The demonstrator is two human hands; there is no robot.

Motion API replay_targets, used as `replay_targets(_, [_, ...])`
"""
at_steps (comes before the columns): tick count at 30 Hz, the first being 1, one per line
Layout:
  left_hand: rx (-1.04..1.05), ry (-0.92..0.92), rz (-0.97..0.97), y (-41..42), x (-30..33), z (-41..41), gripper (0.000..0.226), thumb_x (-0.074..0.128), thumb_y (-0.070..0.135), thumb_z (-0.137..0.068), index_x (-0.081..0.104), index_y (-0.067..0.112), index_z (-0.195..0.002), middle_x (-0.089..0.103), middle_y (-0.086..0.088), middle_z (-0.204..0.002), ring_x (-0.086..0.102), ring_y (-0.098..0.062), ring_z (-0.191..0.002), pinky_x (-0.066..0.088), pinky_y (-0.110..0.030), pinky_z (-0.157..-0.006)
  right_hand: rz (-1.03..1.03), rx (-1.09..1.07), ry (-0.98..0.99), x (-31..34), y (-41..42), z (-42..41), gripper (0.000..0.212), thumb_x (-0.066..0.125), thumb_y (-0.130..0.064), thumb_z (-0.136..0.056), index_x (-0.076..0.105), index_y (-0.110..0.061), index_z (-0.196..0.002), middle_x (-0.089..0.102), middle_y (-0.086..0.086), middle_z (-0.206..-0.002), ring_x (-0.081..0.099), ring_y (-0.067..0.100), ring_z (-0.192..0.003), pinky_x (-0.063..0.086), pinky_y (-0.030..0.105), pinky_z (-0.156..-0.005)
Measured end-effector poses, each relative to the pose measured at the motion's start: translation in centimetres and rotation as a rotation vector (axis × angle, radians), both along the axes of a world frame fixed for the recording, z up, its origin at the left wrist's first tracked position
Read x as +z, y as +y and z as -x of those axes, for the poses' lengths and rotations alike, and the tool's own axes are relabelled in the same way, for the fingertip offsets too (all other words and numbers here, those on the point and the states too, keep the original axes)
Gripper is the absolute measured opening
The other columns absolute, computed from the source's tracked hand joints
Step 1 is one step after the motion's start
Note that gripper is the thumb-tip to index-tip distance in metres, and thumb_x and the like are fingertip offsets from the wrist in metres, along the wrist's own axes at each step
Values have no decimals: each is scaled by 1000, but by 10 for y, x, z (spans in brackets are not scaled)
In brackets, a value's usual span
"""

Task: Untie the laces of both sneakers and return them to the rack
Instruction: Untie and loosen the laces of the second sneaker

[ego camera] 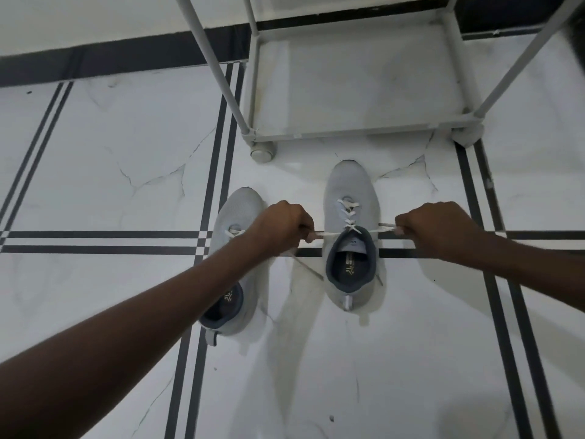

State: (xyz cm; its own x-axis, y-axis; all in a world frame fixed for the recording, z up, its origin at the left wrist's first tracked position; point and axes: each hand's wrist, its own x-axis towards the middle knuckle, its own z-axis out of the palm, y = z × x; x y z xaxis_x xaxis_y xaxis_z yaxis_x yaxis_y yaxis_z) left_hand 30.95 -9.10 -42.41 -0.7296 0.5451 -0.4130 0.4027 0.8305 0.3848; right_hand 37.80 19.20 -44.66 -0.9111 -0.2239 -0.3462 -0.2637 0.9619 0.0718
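Two light grey sneakers with dark blue collars stand on the tiled floor, toes pointing away from me. The right sneaker [349, 198] sits between my hands, its white lace [330, 233] stretched out flat to both sides. My left hand [285, 226] is closed on the left lace end and my right hand [438, 228] on the right end. The left sneaker [235, 210] lies partly under my left forearm; only a bit of its lace shows. The grey rack [348, 133] stands just beyond the toes, its bottom shelf bare.
The floor is white marble-look tile with dark double stripes. The rack's round foot [262, 152] stands close to the right sneaker's toe. A dark skirting band [110, 58] runs along the wall at the back.
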Motion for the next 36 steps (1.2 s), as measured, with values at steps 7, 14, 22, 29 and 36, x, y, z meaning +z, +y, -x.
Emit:
replay_targets(7, [-14,-210,140,24,33,6,20,62,16,-92,80,13,-85,75,-4,-71,57,-11,-55,48,-20,-63,240,-37,55,26,-5,15,42,59,-37,-91,49,-24,-53,48,-5,-50,48,15,-54,22,24,-49])
replay_targets(14, [18,-324,284,35,65,18,16,62,12,-92,78,12,-89,68,3,-61,52,-6,-44,45,-19,-52,629,-188,43,24,1,17,34,67,-30,-88,63,-28,-54,55,-13,-46,57,5,-53,38,17,-53])
replay_targets(22, [142,424,327,7,1,-5,42,56,46,-95,69,7,-101,68,-13,-104,61,-30,-99,49,-38,-77,356,-316,315,1,-11,-16,25,68,-36,-84,65,-15,-72,61,4,-68,57,27,-72,40,34,-66])
replay_targets(29, [923,-585,-374,21,-31,-21,50,61,54,-91,70,6,-80,64,-2,-64,55,-14,-53,45,-19,-49,1153,-1245,-518,1,-53,1,41,58,-38,-95,69,1,-98,68,10,-76,62,20,-65,51,29,-63])
replay_targets(36, [961,-709,-737,40,-24,-2,7,63,14,-93,67,8,-95,75,-13,-91,67,-23,-85,57,-29,-73,1381,-1252,-423,14,-54,22,25,45,-14,-100,67,-4,-94,73,16,-99,69,22,-80,56,32,-79])
